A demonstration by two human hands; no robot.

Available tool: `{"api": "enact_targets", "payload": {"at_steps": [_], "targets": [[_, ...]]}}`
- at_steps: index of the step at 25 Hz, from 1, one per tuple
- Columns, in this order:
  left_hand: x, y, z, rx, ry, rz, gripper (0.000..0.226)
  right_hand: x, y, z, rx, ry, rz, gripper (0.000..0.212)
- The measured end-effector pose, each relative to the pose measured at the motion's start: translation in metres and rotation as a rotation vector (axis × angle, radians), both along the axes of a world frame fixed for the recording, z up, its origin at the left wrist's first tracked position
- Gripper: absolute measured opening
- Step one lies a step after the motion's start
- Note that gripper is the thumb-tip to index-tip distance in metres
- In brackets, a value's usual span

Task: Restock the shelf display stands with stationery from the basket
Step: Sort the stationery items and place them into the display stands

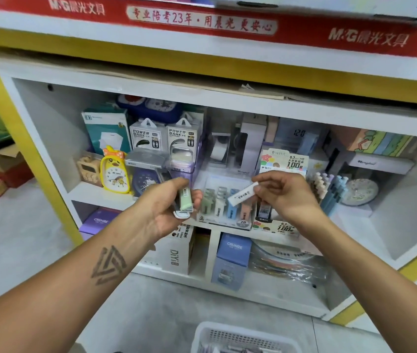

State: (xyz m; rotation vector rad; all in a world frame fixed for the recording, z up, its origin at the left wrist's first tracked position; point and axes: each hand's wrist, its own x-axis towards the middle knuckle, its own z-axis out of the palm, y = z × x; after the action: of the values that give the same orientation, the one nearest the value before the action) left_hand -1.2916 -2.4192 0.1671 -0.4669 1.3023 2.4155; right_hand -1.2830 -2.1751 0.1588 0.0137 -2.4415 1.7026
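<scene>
White lead-refill case (242, 192) pinched at its upper end by right hand (282, 193), tilted, low end just above the display stand (224, 200). Left hand (170, 203) is clenched round a green case (185, 200) plus more below it. Risk: slanted entry clips the standing cases and topples a row; the left bundle could slip. Room: shelf edge overhead at 12, pen rack (326, 189) tight at 3, basket (240, 337) at 6.

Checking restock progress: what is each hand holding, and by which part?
Left hand grips green and white lead cases around their middles; right hand pinches a white case by its upper end.
</scene>
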Motion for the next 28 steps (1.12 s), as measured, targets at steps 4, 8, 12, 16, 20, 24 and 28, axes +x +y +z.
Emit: {"api": "enact_targets", "payload": {"at_steps": [4, 8, 12, 16, 20, 24, 28], "targets": [[0.000, -0.009, 0.004, 0.046, -0.017, -0.020, 0.016, -0.015, -0.012, 0.013, 0.367, 0.212, -0.138, 0.016], [0.002, -0.013, 0.005, 0.059, -0.024, -0.081, 0.021, -0.047, -0.033, 0.012, 0.858, 0.391, -0.111, 0.015], [0.004, -0.014, 0.005, 0.055, -0.019, -0.092, 0.023, -0.069, -0.047, -0.005, 0.971, 0.291, -0.005, 0.012], [0.005, -0.014, 0.005, 0.035, -0.018, -0.080, 0.031, -0.078, -0.047, -0.015, 1.039, 0.177, 0.047, 0.011], [0.005, -0.013, 0.006, 0.010, -0.006, -0.086, 0.030, -0.079, -0.052, -0.008, 1.142, 0.037, 0.166, 0.026], [0.005, -0.010, 0.006, -0.003, 0.015, -0.078, 0.029, -0.052, -0.063, 0.013, 0.694, -0.049, 0.131, 0.019], [0.004, 0.002, 0.004, -0.030, 0.074, 0.008, 0.022, -0.008, -0.069, 0.028, -0.203, -0.561, 0.307, 0.046]]}}
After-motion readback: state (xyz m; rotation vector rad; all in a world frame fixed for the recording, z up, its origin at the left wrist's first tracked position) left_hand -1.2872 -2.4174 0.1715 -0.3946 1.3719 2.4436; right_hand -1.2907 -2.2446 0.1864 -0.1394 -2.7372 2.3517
